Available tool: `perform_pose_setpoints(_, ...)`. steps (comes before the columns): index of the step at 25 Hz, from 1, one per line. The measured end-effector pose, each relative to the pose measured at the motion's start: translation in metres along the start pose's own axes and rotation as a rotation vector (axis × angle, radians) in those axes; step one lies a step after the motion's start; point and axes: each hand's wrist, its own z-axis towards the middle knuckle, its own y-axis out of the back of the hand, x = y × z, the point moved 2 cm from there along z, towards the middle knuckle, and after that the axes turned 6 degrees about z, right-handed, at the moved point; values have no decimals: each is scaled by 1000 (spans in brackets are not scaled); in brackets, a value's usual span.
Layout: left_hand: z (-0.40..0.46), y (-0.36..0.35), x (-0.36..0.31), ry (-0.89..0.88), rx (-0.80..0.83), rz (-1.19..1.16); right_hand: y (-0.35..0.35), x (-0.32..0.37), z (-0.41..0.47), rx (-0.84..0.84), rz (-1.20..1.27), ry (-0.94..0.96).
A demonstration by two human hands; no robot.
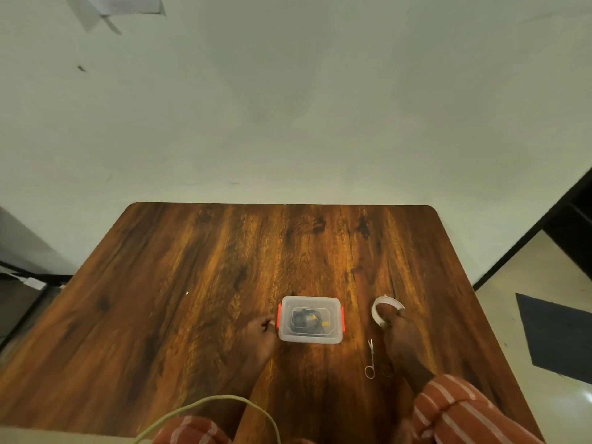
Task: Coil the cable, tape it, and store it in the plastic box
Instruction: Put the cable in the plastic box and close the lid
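Resting beside the closed plastic box (pixel 310 319), left hand (pixel 261 328), fingers loosely curled, holding nothing.
Right hand (pixel 397 328) grips the tape roll (pixel 386 310), well right of the box. Coiled cable (pixel 304 319) appears to lie inside, blurred through the lid. Scissors (pixel 370 359) lie just left of the right wrist on the table (pixel 192 299).

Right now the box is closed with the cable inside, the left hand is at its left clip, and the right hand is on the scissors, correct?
Not quite. In the head view the right hand is on the tape roll, not the scissors, which lie untouched on the table beside that hand. The rest holds: the box is closed with the cable inside, and the left hand is at its left clip.
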Motion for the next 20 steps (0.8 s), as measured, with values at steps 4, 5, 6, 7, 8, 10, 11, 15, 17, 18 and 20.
perform_pose_setpoints(4,1,2,-4,-8,-18,-58,-23,41,2,-4,-62,257)
perform_pose_setpoints(5,2,2,-4,-13,-17,-70,-35,54,2,20,-29,358)
perform_pose_setpoints(6,2,3,-6,-6,-8,-79,-43,70,-4,58,12,416)
perform_pose_setpoints(7,2,4,-6,-2,1,-88,-52,84,-11,92,59,461)
perform_pose_setpoints(8,2,6,-8,3,9,-88,-60,96,-19,129,91,493)
perform_pose_setpoints(10,1,8,-9,0,20,-90,-75,105,-30,203,106,528)
perform_pose_setpoints(11,0,8,-9,5,26,-92,-82,102,-32,250,88,528)
perform_pose_setpoints(15,1,9,-10,57,35,-121,-82,108,-34,405,-10,474)
perform_pose_setpoints(17,3,9,-11,66,25,-127,-72,107,-41,266,-38,540)
perform_pose_setpoints(18,4,8,-12,60,17,-123,-65,99,-46,152,-41,550)
perform_pose_setpoints(20,4,7,-15,52,8,-104,-48,70,-53,-53,-111,383)
